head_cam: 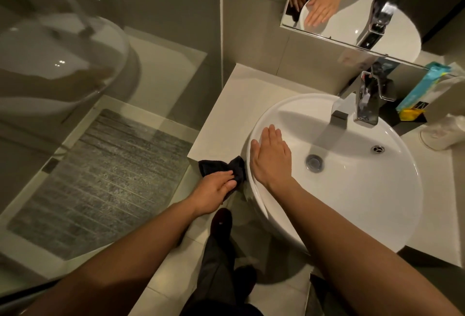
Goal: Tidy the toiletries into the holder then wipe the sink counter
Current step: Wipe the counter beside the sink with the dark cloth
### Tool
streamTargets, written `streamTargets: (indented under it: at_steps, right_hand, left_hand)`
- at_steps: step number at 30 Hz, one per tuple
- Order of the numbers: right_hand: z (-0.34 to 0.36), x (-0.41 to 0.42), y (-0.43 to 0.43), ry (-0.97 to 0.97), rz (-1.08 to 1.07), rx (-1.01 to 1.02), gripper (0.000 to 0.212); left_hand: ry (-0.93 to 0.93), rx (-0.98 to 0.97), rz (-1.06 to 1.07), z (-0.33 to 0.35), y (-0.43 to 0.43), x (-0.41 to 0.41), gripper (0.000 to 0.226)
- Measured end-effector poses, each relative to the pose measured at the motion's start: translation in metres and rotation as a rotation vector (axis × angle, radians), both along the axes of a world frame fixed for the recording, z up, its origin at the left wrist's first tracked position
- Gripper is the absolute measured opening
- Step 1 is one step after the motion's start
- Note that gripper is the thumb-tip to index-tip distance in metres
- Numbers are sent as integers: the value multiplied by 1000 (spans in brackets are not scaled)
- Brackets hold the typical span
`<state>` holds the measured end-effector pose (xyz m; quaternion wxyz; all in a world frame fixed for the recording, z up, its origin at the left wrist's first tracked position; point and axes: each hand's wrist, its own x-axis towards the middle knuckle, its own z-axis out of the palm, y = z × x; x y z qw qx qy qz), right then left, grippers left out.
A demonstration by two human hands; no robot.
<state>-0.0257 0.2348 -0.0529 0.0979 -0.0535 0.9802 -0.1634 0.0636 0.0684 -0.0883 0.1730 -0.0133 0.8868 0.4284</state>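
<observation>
My left hand (214, 191) grips a black cloth (214, 166) at the near left corner of the white counter (234, 114), pressed against the counter's front edge beside the basin. My right hand (271, 157) lies flat, fingers together, on the left rim of the round white basin (364, 189), holding nothing. At the back right stands a dark holder (412, 120) with a blue and yellow packet (417, 89) in it, partly hidden behind the tap.
A chrome tap (362, 101) rises behind the basin, with a mirror (352, 8) on the wall above. A clear round container (442, 134) sits on the counter at far right. A glass shower screen (100, 89) stands left, a grey mat (100, 184) behind it.
</observation>
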Motion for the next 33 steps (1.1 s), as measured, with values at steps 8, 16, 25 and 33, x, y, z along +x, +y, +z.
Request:
streamTargets:
  at_steps: [8,16,25,33]
  right_hand:
    - [22,29,31,-68,140,-115,58]
    - [80,76,66,-448,31,-597,51]
    - [121,113,107,-337,-393,-1272,26]
    - [111,145,152,-118,-430,-1059,16]
  left_hand:
    - [-225,691,533,62,1,24,34]
    - [-331,1293,608,136,30,24,43]
    - [-370,1362,407,157,103,14,59]
    - [-261,779,343,140,142,20,27]
